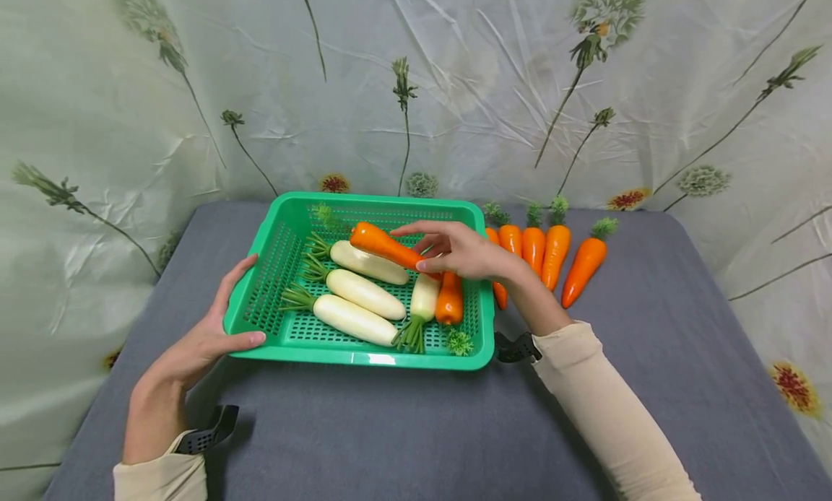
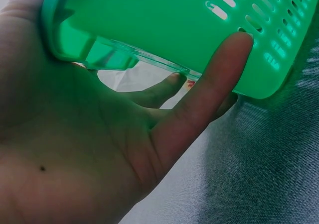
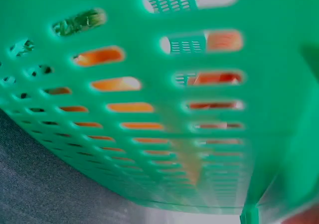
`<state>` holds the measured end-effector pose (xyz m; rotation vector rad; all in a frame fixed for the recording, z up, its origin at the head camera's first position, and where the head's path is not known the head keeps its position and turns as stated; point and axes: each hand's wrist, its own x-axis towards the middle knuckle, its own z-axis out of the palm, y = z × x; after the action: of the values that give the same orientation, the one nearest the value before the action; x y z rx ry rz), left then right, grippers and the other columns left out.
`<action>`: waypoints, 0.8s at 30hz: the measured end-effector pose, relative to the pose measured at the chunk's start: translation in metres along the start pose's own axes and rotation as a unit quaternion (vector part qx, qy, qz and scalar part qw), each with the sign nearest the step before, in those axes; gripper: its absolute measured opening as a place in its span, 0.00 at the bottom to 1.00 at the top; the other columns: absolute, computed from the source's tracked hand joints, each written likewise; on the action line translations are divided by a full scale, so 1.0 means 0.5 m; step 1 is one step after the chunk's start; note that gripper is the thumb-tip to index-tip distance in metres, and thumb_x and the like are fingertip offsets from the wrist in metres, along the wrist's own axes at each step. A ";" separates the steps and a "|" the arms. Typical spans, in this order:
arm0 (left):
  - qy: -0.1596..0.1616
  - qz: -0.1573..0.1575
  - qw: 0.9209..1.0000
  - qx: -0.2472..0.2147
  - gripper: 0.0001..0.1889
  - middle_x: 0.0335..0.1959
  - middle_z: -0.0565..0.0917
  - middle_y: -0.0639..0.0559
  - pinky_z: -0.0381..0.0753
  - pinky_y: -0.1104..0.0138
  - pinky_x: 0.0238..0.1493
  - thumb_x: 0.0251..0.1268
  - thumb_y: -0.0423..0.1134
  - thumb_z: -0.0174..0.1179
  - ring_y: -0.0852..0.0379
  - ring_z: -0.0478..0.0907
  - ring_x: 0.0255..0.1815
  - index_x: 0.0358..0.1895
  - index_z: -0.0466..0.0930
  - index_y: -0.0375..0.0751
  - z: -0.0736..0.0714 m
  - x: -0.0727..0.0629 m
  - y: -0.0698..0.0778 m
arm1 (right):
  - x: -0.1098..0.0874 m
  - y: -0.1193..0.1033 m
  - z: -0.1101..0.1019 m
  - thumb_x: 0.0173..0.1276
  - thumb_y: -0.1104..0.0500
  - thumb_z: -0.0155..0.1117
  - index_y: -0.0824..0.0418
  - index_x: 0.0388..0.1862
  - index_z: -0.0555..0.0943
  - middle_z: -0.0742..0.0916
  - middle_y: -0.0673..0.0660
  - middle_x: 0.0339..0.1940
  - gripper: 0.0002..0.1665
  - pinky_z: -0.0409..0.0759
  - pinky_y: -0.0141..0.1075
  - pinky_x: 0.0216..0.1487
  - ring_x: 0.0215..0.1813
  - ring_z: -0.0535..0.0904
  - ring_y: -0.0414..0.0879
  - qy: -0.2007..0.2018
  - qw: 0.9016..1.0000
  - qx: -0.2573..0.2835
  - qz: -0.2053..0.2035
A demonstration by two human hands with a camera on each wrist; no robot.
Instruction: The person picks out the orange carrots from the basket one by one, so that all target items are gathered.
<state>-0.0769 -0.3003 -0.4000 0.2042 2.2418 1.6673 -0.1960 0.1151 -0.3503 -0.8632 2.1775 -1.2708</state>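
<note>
My left hand [image 1: 206, 341] grips the left end of a green plastic basket [image 1: 390, 358], its thumb over the front-left corner. In the left wrist view, fingers [image 2: 209, 92] lie against the basket's slotted wall [image 2: 189, 30]. Inside the basket, my right hand [image 1: 463, 252] pinches an orange carrot [image 1: 385, 245] near its narrow end; the leafy top points to the back left. Several white radishes [image 1: 354, 319] with green stems lie in the basket. Another carrot [image 1: 450, 300] lies at the right end, partly under my right hand. The right wrist view shows mostly slotted basket wall [image 3: 199, 124].
Several carrots [image 1: 557, 255] with green tops lie on the grey cloth-covered table [image 1: 656, 328], just right of the basket. The nearest ones are partly hidden by the basket and my right forearm. A flower-patterned curtain [image 1: 468, 89] hangs behind the table.
</note>
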 end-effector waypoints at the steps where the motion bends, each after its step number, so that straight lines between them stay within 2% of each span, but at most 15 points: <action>1: 0.000 0.000 1.000 -0.001 0.59 0.81 0.43 0.42 0.72 0.77 0.52 0.65 0.31 0.66 0.65 0.63 0.65 0.83 0.32 0.77 0.001 0.000 0.000 | -0.003 0.001 -0.001 0.75 0.65 0.65 0.52 0.77 0.73 0.80 0.58 0.72 0.33 0.81 0.47 0.64 0.67 0.80 0.53 0.002 1.000 0.008 -0.004; 7: 0.001 0.003 1.000 -0.002 0.60 0.81 0.43 0.42 0.72 0.76 0.52 0.64 0.30 0.66 0.65 0.63 0.65 0.83 0.33 0.76 0.003 -0.001 0.002 | -0.019 0.004 -0.009 0.79 0.62 0.61 0.46 0.82 0.67 0.71 0.47 0.82 0.35 0.80 0.46 0.64 0.74 0.74 0.52 0.012 0.999 0.045 -0.017; 10: 0.002 0.003 1.000 -0.001 0.60 0.81 0.43 0.42 0.72 0.76 0.52 0.64 0.31 0.66 0.65 0.62 0.65 0.83 0.33 0.77 0.003 -0.001 0.003 | -0.028 0.005 -0.013 0.81 0.61 0.57 0.45 0.84 0.63 0.65 0.44 0.85 0.36 0.78 0.49 0.67 0.78 0.69 0.53 0.014 0.998 0.052 -0.021; 13: 0.001 0.002 1.000 -0.002 0.59 0.81 0.43 0.42 0.72 0.76 0.52 0.64 0.31 0.66 0.65 0.62 0.65 0.83 0.33 0.77 0.003 0.000 0.002 | -0.038 0.008 -0.017 0.83 0.60 0.55 0.43 0.84 0.62 0.63 0.44 0.85 0.35 0.76 0.53 0.69 0.79 0.66 0.53 0.023 0.998 0.057 -0.017; 16: 0.000 0.004 1.000 -0.006 0.59 0.80 0.44 0.42 0.72 0.76 0.52 0.64 0.30 0.66 0.64 0.63 0.65 0.83 0.33 0.77 0.003 0.000 0.002 | -0.047 0.013 -0.020 0.83 0.59 0.55 0.43 0.83 0.64 0.64 0.45 0.84 0.33 0.76 0.54 0.68 0.77 0.67 0.53 0.041 0.997 0.058 -0.016; 19: 0.000 0.005 1.000 -0.009 0.59 0.80 0.44 0.42 0.72 0.76 0.52 0.64 0.30 0.66 0.65 0.64 0.65 0.83 0.33 0.76 0.003 0.000 0.001 | -0.054 0.017 -0.022 0.82 0.59 0.56 0.44 0.82 0.65 0.67 0.48 0.82 0.33 0.78 0.55 0.64 0.70 0.73 0.54 0.060 0.994 0.083 -0.022; 21: -0.001 0.005 1.000 -0.012 0.59 0.80 0.43 0.42 0.72 0.76 0.52 0.64 0.30 0.66 0.65 0.64 0.65 0.83 0.33 0.76 0.003 -0.001 0.000 | -0.060 0.018 -0.023 0.81 0.60 0.57 0.45 0.82 0.66 0.69 0.51 0.80 0.33 0.80 0.54 0.62 0.66 0.77 0.54 0.075 0.992 0.101 -0.023; 24: -0.002 0.005 1.000 -0.013 0.59 0.80 0.43 0.42 0.73 0.76 0.52 0.64 0.30 0.66 0.65 0.64 0.65 0.83 0.33 0.76 0.002 -0.002 0.001 | -0.067 0.019 -0.026 0.79 0.62 0.58 0.49 0.80 0.66 0.71 0.52 0.78 0.33 0.82 0.49 0.59 0.65 0.76 0.52 0.096 0.987 0.122 -0.029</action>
<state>-0.0758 -0.2996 -0.3998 0.2131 2.2180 1.7001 -0.1842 0.1501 -0.3500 -0.7350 2.0922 -1.6698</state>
